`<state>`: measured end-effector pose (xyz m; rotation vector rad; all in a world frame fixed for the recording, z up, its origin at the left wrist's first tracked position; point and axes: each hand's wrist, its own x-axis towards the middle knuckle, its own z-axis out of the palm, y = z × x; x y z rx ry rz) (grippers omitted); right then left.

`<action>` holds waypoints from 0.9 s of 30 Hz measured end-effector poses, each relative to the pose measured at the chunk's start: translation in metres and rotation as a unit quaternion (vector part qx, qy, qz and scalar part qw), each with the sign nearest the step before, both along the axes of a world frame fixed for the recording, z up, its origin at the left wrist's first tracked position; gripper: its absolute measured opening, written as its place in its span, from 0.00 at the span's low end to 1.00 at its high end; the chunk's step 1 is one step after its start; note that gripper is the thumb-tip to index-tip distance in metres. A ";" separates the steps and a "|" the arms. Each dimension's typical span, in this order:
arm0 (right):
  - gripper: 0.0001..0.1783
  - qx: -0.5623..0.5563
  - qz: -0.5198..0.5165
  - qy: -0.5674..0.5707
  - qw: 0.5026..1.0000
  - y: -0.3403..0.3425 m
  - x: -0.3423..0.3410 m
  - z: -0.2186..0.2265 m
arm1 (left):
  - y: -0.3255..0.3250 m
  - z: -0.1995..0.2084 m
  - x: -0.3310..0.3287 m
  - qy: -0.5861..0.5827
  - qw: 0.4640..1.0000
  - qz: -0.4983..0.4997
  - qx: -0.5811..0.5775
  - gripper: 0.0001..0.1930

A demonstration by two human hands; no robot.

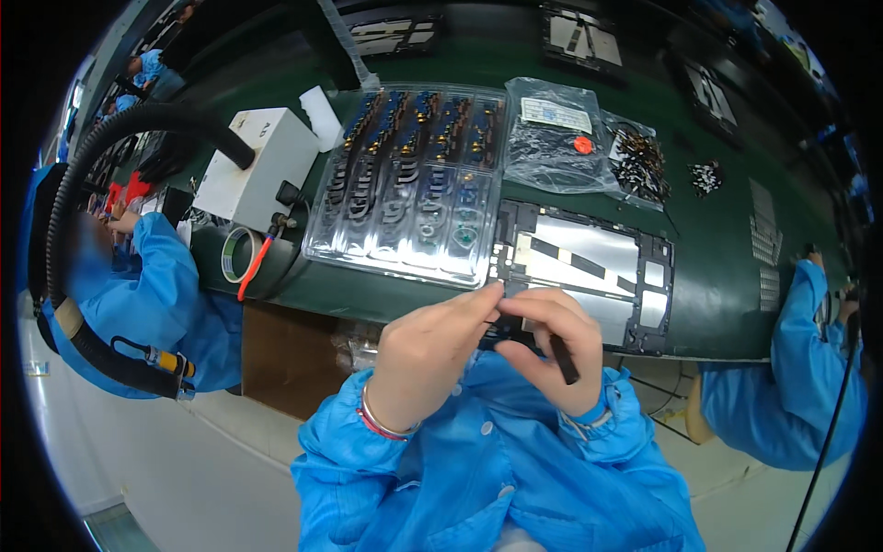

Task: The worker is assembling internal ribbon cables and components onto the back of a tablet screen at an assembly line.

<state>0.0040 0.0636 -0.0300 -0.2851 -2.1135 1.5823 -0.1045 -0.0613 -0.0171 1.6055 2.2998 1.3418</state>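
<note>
Grasping a dark stick-like tool, the right hand has its fingertips close to those of the left hand, whose fingers are bunched together — whether they pinch anything, I cannot tell. Just beyond them, a black-and-silver device frame lies flat on the green table. Left of it sits a clear tray of small parts — farther left, a white box.
</note>
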 end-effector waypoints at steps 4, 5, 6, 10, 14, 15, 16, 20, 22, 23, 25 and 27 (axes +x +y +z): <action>0.11 0.024 -0.051 0.061 0.997 -0.003 -0.008 -0.001 | 0.009 0.001 0.012 0.040 0.999 0.017 0.010 0.19; 0.11 0.011 -0.062 0.074 0.995 -0.001 -0.007 -0.005 | 0.014 0.005 0.017 -0.050 0.997 0.047 0.035 0.18; 0.11 -0.003 -0.073 0.086 0.994 0.001 -0.007 -0.009 | 0.016 0.006 0.020 -0.140 0.985 0.078 0.059 0.17; 0.11 0.005 -0.105 0.099 0.989 -0.002 -0.004 -0.011 | 0.009 -0.003 0.025 -0.040 0.989 0.095 0.108 0.13; 0.12 0.027 -0.104 0.106 0.989 -0.005 -0.005 -0.005 | 0.016 -0.005 0.025 -0.007 0.985 0.123 0.123 0.10; 0.12 0.057 -0.103 0.106 0.987 -0.005 -0.006 -0.004 | 0.016 -0.006 0.024 -0.016 0.984 0.130 0.123 0.10; 0.12 0.056 -0.102 0.105 0.988 -0.005 -0.006 -0.006 | 0.016 -0.006 0.023 -0.016 0.984 0.131 0.122 0.10; 0.13 0.145 -0.122 0.153 0.970 -0.007 -0.008 -0.012 | 0.017 -0.005 0.018 0.013 0.985 0.123 0.124 0.10; 0.12 0.183 -0.122 0.145 0.965 -0.007 -0.006 -0.012 | 0.017 -0.004 0.016 0.015 0.984 0.122 0.127 0.10; 0.12 0.182 -0.123 0.145 0.965 -0.006 -0.005 -0.011 | 0.016 -0.002 0.013 0.001 0.986 0.107 0.124 0.10; 0.10 0.124 -0.090 0.113 0.982 -0.003 -0.002 -0.005 | 0.016 -0.004 0.001 0.006 0.987 0.109 0.119 0.10; 0.08 0.036 -0.099 0.094 0.990 0.008 0.008 -0.007 | 0.025 -0.009 -0.026 0.094 0.977 0.175 0.081 0.08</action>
